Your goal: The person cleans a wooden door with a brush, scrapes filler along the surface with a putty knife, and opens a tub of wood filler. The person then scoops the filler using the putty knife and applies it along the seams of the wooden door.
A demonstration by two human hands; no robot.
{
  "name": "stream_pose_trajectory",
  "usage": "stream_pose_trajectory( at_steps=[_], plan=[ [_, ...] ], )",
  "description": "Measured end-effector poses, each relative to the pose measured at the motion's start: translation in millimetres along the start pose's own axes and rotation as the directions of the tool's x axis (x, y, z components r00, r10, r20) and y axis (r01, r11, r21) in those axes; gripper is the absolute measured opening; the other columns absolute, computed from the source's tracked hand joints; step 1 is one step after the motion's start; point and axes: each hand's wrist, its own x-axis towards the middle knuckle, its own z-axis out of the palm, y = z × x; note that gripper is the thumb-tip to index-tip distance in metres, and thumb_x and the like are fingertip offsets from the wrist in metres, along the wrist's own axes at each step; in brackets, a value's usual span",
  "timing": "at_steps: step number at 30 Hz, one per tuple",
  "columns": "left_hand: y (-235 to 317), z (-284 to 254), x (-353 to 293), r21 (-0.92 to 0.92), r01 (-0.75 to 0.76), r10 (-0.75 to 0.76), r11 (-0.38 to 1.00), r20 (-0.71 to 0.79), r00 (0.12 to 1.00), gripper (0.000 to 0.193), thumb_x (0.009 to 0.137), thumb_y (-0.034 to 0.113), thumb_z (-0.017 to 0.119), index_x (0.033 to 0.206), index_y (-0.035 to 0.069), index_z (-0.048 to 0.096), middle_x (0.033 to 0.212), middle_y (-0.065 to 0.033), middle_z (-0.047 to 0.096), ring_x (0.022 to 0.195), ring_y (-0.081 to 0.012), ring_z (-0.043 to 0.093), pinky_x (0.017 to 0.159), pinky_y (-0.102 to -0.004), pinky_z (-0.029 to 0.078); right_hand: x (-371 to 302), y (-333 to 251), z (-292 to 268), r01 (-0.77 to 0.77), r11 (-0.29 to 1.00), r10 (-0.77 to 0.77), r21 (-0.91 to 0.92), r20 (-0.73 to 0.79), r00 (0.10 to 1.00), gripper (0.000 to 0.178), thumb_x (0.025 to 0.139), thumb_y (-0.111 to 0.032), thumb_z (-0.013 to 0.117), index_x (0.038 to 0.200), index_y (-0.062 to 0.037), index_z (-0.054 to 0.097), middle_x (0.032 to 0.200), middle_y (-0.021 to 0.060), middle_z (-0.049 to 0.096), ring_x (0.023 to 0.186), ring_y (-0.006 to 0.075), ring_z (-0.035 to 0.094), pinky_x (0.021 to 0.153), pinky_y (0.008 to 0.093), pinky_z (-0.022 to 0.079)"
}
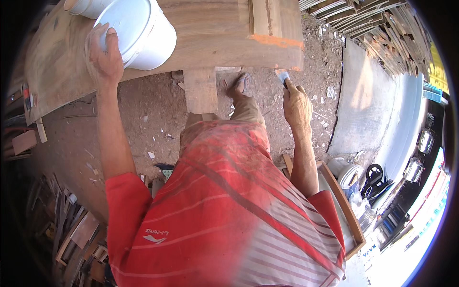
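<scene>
My left hand (pixel 105 57) is curled over the rim of a white lidded plastic bucket (pixel 155 40) at the upper left, with the thumb and fingers on its pale lid. The bucket sits on a broad brown wooden panel (pixel 215 50); whether it is tilted I cannot tell. My right hand (pixel 297 106) grips the dark handle of a putty knife (pixel 282 75). Orange paste shows on its blade, which is close to the panel's near right corner. A smear of orange paste (pixel 277 41) runs across the panel at the end of a raised strip (pixel 265 19).
Another pale bucket (pixel 88 7) stands behind the first. A wooden plank (pixel 201 91) juts from under the panel towards me. Stacked wood strips (pixel 368 28) and a grey sheet (pixel 366 100) lie to the right. Scrap wood (pixel 79 234) is piled at the lower left; debris litters the dirt floor.
</scene>
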Motion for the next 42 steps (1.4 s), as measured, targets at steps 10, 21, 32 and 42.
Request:
stream_pose_trajectory(
  at_steps=[10,21,32,42],
  plan=[
    [6,5,0,-0.038,0.027,-0.028,0.999,-0.001,1.000,0.036,0.106,0.025,0.057,0.127,-0.001,0.069,0.135,-0.0225,0.066,0.130,-0.0376,0.058,0.113,-0.0465,0.041,6,41,14,-0.121,0.987,0.126,0.109,-0.037,0.991,0.041,0.104,-0.025,0.059,0.143,-0.0130,0.065,0.105,0.0216,0.068,0.095,0.0402,0.070,0.083,0.0504,0.054],
    [3,3,3,-0.020,-0.023,0.024,1.000,0.014,1.000,0.033,0.105,0.022,0.057,0.125,-0.003,0.069,0.131,-0.0216,0.068,0.127,-0.0364,0.060,0.111,-0.0457,0.044,14,57,22,-0.091,0.988,0.096,0.127,-0.036,0.995,0.041,0.105,-0.027,0.060,0.143,-0.0159,0.064,0.110,0.0165,0.071,0.101,0.0363,0.072,0.089,0.0477,0.055],
    [6,3,-2,-0.033,-0.002,0.001,0.999,-0.024,1.000,0.033,0.104,0.021,0.058,0.124,-0.002,0.069,0.130,-0.0206,0.069,0.126,-0.0365,0.060,0.112,-0.0461,0.043,18,45,-13,0.018,0.997,-0.018,0.072,-0.010,1.000,0.038,0.105,-0.026,0.058,0.142,-0.0220,0.065,0.113,0.0104,0.072,0.105,0.0326,0.072,0.090,0.0492,0.056],
    [6,2,-2,0.020,-0.011,0.011,1.000,-0.010,1.000,0.032,0.105,0.020,0.057,0.125,-0.001,0.069,0.134,-0.0213,0.067,0.129,-0.0368,0.058,0.112,-0.0463,0.042,16,66,-7,-0.024,0.997,0.024,0.071,0.002,1.000,0.035,0.103,-0.022,0.061,0.137,-0.0165,0.068,0.115,0.0152,0.072,0.101,0.0361,0.073,0.088,0.0482,0.057]
  ],
)
